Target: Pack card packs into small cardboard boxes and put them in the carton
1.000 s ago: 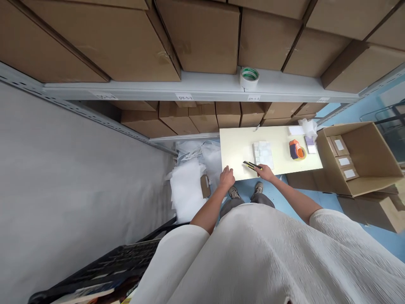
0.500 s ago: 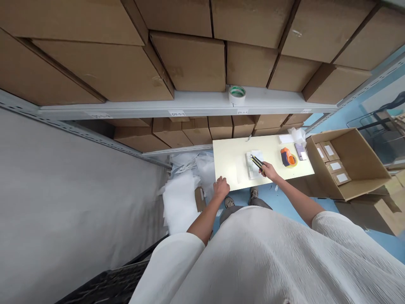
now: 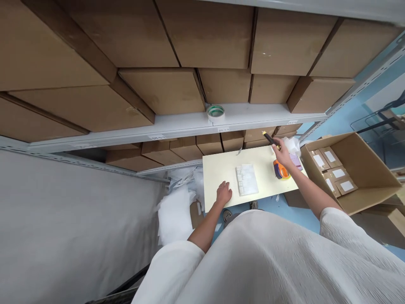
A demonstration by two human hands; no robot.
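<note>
The right hand point(image 3: 280, 151), right of centre in the frame, is clamped round a utility knife point(image 3: 270, 139); the left hand point(image 3: 224, 193), fingers slightly apart, is empty at the desk's point(image 3: 218, 169) lower-left part. A pale packet point(image 3: 247, 180) lies flat between them, untouched. Step judged: knife handling, calling next for controlled placement of its tip.

1. Table point(image 3: 218, 173): plain pale cream.
2. Packet point(image 3: 248, 180) by table's near edge: whitish, faint greyish patterning.
3. Tape dispenser point(image 3: 277, 169) toward table's right edge: orange, dark purple.
4. Cutter point(image 3: 270, 138): black with yellow.
5. Tape roll point(image 3: 215, 116), shelf's point(image 3: 253, 112) front edge: white, green inside.
</note>
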